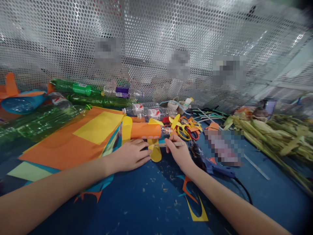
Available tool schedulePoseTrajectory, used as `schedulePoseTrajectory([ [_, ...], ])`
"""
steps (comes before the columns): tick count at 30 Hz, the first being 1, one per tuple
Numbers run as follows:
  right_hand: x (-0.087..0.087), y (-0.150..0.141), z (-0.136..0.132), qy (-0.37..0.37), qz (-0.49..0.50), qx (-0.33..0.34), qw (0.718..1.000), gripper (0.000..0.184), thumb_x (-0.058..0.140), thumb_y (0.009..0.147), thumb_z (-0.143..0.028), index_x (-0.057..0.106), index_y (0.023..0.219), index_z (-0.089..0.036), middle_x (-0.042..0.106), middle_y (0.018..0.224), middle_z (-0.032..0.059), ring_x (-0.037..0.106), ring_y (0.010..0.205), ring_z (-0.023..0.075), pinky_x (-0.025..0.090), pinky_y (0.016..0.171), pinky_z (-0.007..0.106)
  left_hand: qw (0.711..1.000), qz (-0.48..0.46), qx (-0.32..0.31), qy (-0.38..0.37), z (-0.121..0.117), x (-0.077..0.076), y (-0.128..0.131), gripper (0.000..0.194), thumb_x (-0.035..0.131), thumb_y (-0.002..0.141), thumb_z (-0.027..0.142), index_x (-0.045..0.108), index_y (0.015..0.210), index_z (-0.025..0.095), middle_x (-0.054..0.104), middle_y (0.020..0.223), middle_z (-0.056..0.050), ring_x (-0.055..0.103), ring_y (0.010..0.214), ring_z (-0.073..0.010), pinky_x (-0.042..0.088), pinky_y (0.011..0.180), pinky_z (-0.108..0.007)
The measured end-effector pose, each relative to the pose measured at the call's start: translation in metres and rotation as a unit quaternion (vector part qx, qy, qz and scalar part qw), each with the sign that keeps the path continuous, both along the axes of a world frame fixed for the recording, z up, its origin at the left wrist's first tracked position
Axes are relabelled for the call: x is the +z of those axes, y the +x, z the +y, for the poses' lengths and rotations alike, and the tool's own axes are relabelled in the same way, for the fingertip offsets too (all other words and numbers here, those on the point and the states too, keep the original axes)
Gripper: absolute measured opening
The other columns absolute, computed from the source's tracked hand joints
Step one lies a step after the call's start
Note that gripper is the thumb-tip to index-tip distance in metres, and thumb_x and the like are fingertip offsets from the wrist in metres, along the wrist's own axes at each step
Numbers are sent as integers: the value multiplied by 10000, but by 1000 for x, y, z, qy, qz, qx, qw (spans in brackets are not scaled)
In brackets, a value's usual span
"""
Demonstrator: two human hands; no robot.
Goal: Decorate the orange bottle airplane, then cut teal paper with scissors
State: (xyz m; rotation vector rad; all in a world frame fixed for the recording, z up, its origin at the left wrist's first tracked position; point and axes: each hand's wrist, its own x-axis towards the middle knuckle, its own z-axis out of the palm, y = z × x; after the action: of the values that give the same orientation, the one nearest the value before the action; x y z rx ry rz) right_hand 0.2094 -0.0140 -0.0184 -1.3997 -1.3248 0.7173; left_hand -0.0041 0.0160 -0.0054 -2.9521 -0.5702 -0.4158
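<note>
Pressing down with the left hand (130, 156), palm flat and fingers together and stretched out, resting on the blue desk (146, 202) just in front of the orange-wrapped bottle (144, 130), fingertips touching a yellow paper piece (156, 154) — a steadying hold, it looks like, to keep the paper from sliding. Over on the other side, the right hand (179, 153) has its fingers clamped on a thin pencil-like stick (171, 144), pinched from above; that grip keeps the stick low and close to the yellow piece, probably so its tip can be guided with care.

Now the stick itself: it lies near the middle of the desk, long axis running nearly level from left to right, its free end pointing left toward the left hand's fingertips and the yellow piece. Whether the tip actually touches the paper, I cannot tell.

The orange-wrapped bottle lies on its side just behind both hands, parallel to the stick, its clear neck pointing right toward a tangle of yellow and orange paper scraps (187, 129). A blue glue gun (210, 164) sits just to the right of the right wrist, cord trailing toward the near right corner. Orange and yellow sheets (73, 140) are stacked toward the left edge, green bottles (73, 88) lie along the far left, and corn husks (274, 133) are heaped along the right edge.
</note>
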Motion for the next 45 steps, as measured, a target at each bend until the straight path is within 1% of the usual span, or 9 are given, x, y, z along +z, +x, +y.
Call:
schedulePoseTrajectory([
  [7,-1,0,0,-6,-5,0,1000,230,547,778,-251,416,592,-221,470,414,-74,410,427,110,323,490,241,1000,-4,-5,3,0,-1,0,317,353,949,346,569,1107,177,611,1074,-90,554,1004,-230,471,876,-391],
  [11,2,-1,1,-3,24,-6,1000,249,552,770,-265,399,578,-224,448,388,-76,396,415,108,315,483,241,1000,-9,-11,3,0,-1,0,311,360,947,346,575,1103,185,617,1061,-82,552,1012,-227,467,886,-388],
  [14,6,-3,-1,-1,68,-8,998,256,533,788,-317,401,588,-226,474,402,-63,431,434,118,335,499,246,999,-27,-34,15,0,-1,-1,314,365,946,351,591,1084,183,628,1051,-75,550,1018,-222,441,931,-399],
  [17,7,-3,-2,-4,82,23,996,176,549,769,-318,458,655,-220,526,461,-54,490,474,130,359,520,249,997,-52,-58,23,1,-3,-1,323,372,942,354,601,1075,170,640,1034,-80,560,997,-217,445,926,-399],
  [20,6,-3,-3,2,59,43,997,137,561,738,-267,471,648,-216,522,480,-58,495,484,125,366,529,246,995,-57,-71,31,2,-4,-1,331,370,942,354,610,1077,171,652,1011,-88,569,983,-222,461,897,-405],
  [25,2,-1,-2,-6,4,11,1000,221,540,759,-259,415,580,-223,500,428,-64,442,433,115,338,499,247,997,-36,-70,22,2,-2,-1,335,376,938,358,621,1086,183,660,994,-83,572,982,-239,468,885,-429],
  [31,1,-1,0,-12,-43,-1,999,217,528,750,-230,409,568,-225,502,429,-65,435,443,119,328,503,249,997,-47,-63,7,3,-4,-3,351,374,938,381,610,1101,178,630,1037,-115,567,1018,-239,486,865,-399],
  [37,1,-1,-1,-8,-45,-4,999,195,523,745,-245,429,576,-225,528,439,-52,445,450,126,332,508,255,998,-28,-61,1,2,-4,-2,360,364,940,387,604,1118,186,621,1043,-132,591,981,-243,510,801,-396],
  [45,2,-1,-1,-14,-34,-9,999,184,529,734,-247,426,583,-228,520,425,-53,440,433,129,323,495,254,997,-37,-63,-10,3,-6,-4,349,374,940,376,595,1128,182,611,1050,-126,570,1017,-238,497,834,-391],
])
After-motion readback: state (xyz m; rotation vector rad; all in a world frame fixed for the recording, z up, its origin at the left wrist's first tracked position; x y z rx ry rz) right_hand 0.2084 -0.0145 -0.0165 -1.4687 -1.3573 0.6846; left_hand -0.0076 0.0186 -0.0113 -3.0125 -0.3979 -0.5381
